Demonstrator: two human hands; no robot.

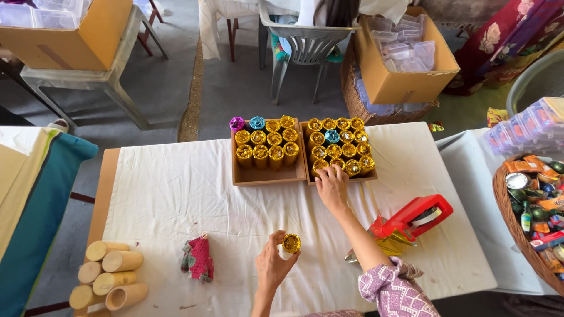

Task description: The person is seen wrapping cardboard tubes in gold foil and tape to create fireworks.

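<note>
Our left hand pinches a gold roll above the table, our right hand touching rolls in the right box.

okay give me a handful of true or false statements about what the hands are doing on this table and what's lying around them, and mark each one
1. The left hand holds a gold foil-wrapped cylinder. True.
2. The right hand rests in the left tray. False: it reaches into the right tray, touching gold cylinders at its near edge.
3. A red tape dispenser lies to the right of the right forearm. True.
4. The bare cardboard tubes are stacked inside the trays. False: they lie at the table's near left corner.
5. Every cylinder in the left tray is gold. False: one is purple, one is blue.
</note>
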